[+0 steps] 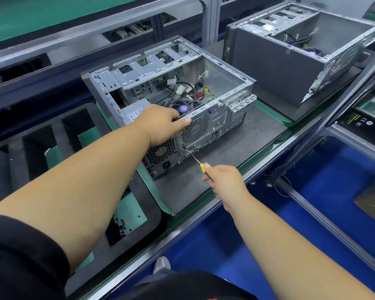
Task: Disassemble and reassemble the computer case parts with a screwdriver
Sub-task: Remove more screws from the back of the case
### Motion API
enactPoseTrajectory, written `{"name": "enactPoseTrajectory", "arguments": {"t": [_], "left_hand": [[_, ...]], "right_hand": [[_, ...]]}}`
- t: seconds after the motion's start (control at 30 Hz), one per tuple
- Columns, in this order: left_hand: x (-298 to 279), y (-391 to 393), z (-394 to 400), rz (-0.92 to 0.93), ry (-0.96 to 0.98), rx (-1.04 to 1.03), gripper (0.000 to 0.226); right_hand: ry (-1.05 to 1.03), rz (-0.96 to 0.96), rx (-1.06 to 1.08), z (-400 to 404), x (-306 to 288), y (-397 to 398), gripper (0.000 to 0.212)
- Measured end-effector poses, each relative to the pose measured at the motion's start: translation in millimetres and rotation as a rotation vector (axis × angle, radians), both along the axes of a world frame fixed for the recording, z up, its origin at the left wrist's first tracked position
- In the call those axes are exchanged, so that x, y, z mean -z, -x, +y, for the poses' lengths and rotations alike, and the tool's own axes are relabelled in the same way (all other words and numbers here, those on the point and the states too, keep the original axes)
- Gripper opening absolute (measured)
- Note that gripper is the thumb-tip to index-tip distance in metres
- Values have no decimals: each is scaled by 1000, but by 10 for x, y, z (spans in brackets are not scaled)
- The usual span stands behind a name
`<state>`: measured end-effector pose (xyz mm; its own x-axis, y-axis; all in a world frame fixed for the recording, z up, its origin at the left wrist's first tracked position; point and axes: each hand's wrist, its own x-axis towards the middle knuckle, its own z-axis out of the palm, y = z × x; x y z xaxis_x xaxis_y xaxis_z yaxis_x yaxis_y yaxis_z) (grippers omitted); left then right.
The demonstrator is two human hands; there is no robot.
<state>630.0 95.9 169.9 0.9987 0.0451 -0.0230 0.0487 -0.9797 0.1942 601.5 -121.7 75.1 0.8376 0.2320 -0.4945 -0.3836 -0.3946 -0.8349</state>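
An open silver computer case (232, 83) lies on its side on a dark grey mat (236, 152), its rear panel facing me, with cables and a fan visible inside. My left hand (162, 124) grips the top rim of the rear panel above the round fan grille, thumb on the outside. My right hand (223, 180) holds a yellow-handled screwdriver (195, 158). Its tip touches the rear panel near the ports, just right of the power supply's grille.
A second open case (290, 59) stands at the back right. Left of the mat lies a black foam tray (15, 161) with cut-out pockets, one holding several small screws (119, 228). The bench's metal rail (182, 232) runs along the near edge, above a blue floor.
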Motion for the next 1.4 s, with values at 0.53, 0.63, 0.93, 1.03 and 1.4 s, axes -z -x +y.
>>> {"name": "enactPoseTrajectory", "arguments": {"t": [0.53, 0.63, 0.93, 1.03, 1.4], "left_hand": [[-14, 5, -8, -2, -13, 2, 54], [-8, -2, -7, -8, -16, 5, 57], [-1, 9, -4, -18, -25, 12, 58], [-2, 5, 0, -15, -17, 12, 58], [-15, 4, -6, 4, -9, 4, 56]], "right_hand": [[472, -622, -227, -18, 25, 154, 37], [-158, 195, 47, 0, 2, 6, 39], [180, -255, -142, -61, 51, 96, 33], [658, -794, -275, -73, 0, 158, 32], [-292, 488, 78, -38, -164, -105, 40]]}}
